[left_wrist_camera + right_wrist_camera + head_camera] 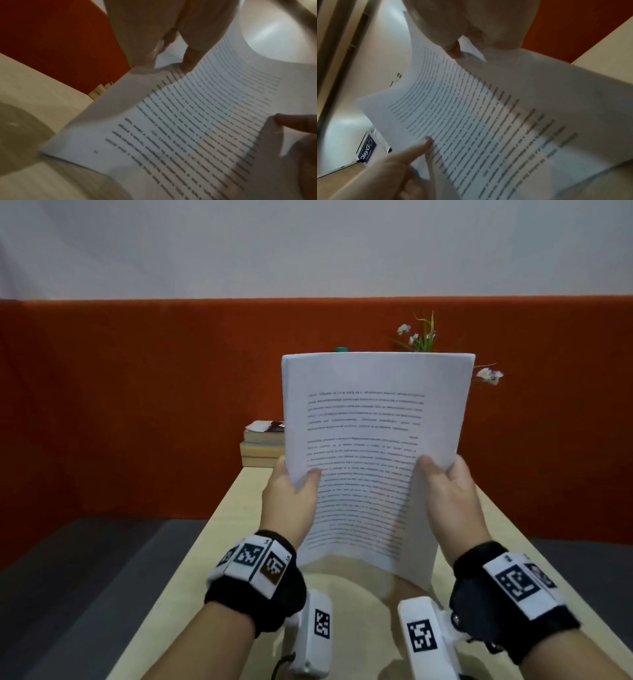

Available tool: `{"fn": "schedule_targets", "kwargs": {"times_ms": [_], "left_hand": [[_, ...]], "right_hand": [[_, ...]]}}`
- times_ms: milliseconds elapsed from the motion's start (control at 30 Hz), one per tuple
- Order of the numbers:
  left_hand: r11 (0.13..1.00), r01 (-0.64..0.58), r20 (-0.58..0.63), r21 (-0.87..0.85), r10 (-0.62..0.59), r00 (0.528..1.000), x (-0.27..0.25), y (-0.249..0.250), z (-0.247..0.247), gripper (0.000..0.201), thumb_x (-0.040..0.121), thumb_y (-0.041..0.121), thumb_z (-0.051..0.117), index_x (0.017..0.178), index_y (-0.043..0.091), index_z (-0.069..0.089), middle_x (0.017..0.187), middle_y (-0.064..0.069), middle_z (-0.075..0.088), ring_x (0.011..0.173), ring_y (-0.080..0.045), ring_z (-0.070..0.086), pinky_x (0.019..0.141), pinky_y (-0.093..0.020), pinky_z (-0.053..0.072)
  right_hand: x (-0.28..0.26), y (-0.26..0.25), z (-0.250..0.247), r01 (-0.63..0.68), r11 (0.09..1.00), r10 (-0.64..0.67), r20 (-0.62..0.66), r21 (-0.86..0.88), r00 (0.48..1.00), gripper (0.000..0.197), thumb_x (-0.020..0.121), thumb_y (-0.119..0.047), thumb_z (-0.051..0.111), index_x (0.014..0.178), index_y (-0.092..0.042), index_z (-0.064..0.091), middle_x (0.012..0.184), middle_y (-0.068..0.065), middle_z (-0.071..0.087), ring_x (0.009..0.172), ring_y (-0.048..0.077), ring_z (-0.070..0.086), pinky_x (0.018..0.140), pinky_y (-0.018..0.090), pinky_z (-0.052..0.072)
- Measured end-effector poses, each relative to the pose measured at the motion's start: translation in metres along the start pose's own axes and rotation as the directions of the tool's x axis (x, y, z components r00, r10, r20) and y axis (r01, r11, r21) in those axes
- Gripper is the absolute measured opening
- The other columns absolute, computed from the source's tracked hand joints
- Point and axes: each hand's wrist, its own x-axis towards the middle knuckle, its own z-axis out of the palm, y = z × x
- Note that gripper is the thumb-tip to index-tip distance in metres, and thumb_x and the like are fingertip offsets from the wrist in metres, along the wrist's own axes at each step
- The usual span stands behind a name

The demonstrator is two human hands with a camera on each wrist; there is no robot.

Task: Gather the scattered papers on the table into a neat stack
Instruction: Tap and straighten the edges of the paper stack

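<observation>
A stack of white printed papers [370, 440] stands upright over the light wooden table [205, 559], bowed slightly toward me. My left hand [301, 479] grips its left edge, thumb on the front page and fingers behind. My right hand [435, 470] grips the right edge the same way. In the left wrist view the papers [197, 121] fill the frame, and their lower corner sits close to the tabletop [34, 88]; I cannot tell if it touches. The right wrist view shows the papers [488, 115] with the left hand's thumb [424, 144] pressed on the page.
A pile of books [262, 446] lies at the table's far end, partly behind the papers. A small flowering plant [423, 335] stands behind the sheets at the back right. An orange partition [137, 388] backs the table. Grey floor [85, 577] lies on both sides.
</observation>
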Motion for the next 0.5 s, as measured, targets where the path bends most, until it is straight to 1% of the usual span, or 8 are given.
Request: {"fn": "schedule_targets", "kwargs": {"times_ms": [67, 133, 200, 267, 333, 400, 433, 500], "left_hand": [[0.999, -0.001, 0.022, 0.041, 0.000, 1.000, 0.003, -0.002, -0.005, 0.029, 0.095, 0.019, 0.056, 0.123, 0.020, 0.058, 0.116, -0.001, 0.069, 0.108, -0.024, 0.065, 0.095, -0.040, 0.051], [0.994, -0.078, 0.053, 0.075, 0.074, 0.996, 0.008, 0.005, -0.013, 0.031, 0.094, 0.016, 0.057, 0.125, 0.017, 0.060, 0.113, 0.002, 0.069, 0.106, -0.020, 0.064, 0.094, -0.036, 0.050], [0.948, -0.261, 0.098, 0.184, 0.247, 0.964, 0.012, 0.021, -0.019, 0.024, 0.094, 0.013, 0.057, 0.118, 0.010, 0.061, 0.099, 0.002, 0.067, 0.092, -0.017, 0.062, 0.075, -0.021, 0.049], [0.836, -0.439, 0.157, 0.330, 0.409, 0.899, 0.017, 0.040, -0.021, 0.008, 0.094, 0.010, 0.056, 0.099, 0.004, 0.058, 0.076, 0.002, 0.058, 0.069, -0.016, 0.052, 0.052, -0.008, 0.034], [0.719, -0.559, 0.235, 0.412, 0.509, 0.828, 0.020, 0.060, -0.020, 0.006, 0.092, 0.007, 0.055, 0.087, 0.005, 0.052, 0.064, 0.008, 0.047, 0.056, -0.008, 0.043, 0.047, -0.009, 0.032], [0.643, -0.610, 0.318, 0.463, 0.522, 0.791, 0.024, 0.077, -0.018, 0.015, 0.092, 0.006, 0.055, 0.084, 0.015, 0.046, 0.066, 0.015, 0.044, 0.057, -0.002, 0.043, 0.048, -0.008, 0.032], [0.616, -0.622, 0.348, 0.483, 0.517, 0.782, 0.026, 0.083, -0.018, 0.018, 0.092, 0.006, 0.055, 0.084, 0.018, 0.044, 0.067, 0.016, 0.044, 0.060, -0.006, 0.046, 0.051, -0.010, 0.033], [0.559, -0.636, 0.379, 0.531, 0.515, 0.769, 0.027, 0.089, -0.015, 0.017, 0.092, 0.008, 0.054, 0.086, 0.021, 0.045, 0.070, 0.014, 0.046, 0.075, -0.019, 0.054, 0.065, -0.026, 0.038]], "right_hand": [[0.004, -0.009, -0.007, 0.051, 0.991, -0.061, -0.073, -0.124, 0.995, 0.023, 0.090, -0.031, 0.056, 0.110, -0.024, 0.050, 0.114, -0.004, 0.057, 0.116, 0.026, 0.055, 0.095, 0.045, 0.045], [0.007, -0.033, -0.017, 0.189, 0.895, -0.291, -0.209, -0.403, 0.934, 0.063, 0.082, -0.032, 0.065, 0.136, -0.016, 0.038, 0.136, 0.007, 0.042, 0.131, 0.028, 0.039, 0.108, 0.046, 0.032], [0.005, -0.067, -0.024, 0.347, 0.665, -0.557, -0.129, -0.662, 0.821, 0.085, 0.077, -0.037, 0.068, 0.148, -0.017, 0.026, 0.151, 0.010, 0.028, 0.140, 0.026, 0.025, 0.112, 0.042, 0.017], [0.006, -0.096, -0.028, 0.455, 0.454, -0.628, 0.086, -0.766, 0.773, 0.089, 0.074, -0.043, 0.070, 0.149, -0.022, 0.026, 0.151, 0.005, 0.030, 0.140, 0.024, 0.025, 0.112, 0.040, 0.016], [0.013, -0.114, -0.034, 0.505, 0.503, -0.518, 0.223, -0.701, 0.826, 0.074, 0.074, -0.042, 0.073, 0.140, -0.030, 0.041, 0.138, -0.002, 0.049, 0.128, 0.021, 0.045, 0.106, 0.040, 0.031], [0.019, -0.119, -0.041, 0.504, 0.692, -0.394, 0.313, -0.517, 0.864, 0.043, 0.075, -0.035, 0.075, 0.115, -0.036, 0.059, 0.110, -0.015, 0.064, 0.099, 0.005, 0.061, 0.082, 0.030, 0.048], [0.020, -0.115, -0.044, 0.477, 0.775, -0.359, 0.333, -0.414, 0.872, 0.030, 0.076, -0.031, 0.075, 0.103, -0.037, 0.063, 0.098, -0.018, 0.067, 0.086, -0.004, 0.062, 0.071, 0.024, 0.048], [0.022, -0.100, -0.047, 0.418, 0.869, -0.336, 0.306, -0.263, 0.891, 0.016, 0.077, -0.025, 0.074, 0.087, -0.035, 0.066, 0.081, -0.020, 0.072, 0.071, -0.008, 0.066, 0.061, 0.017, 0.048]]}}
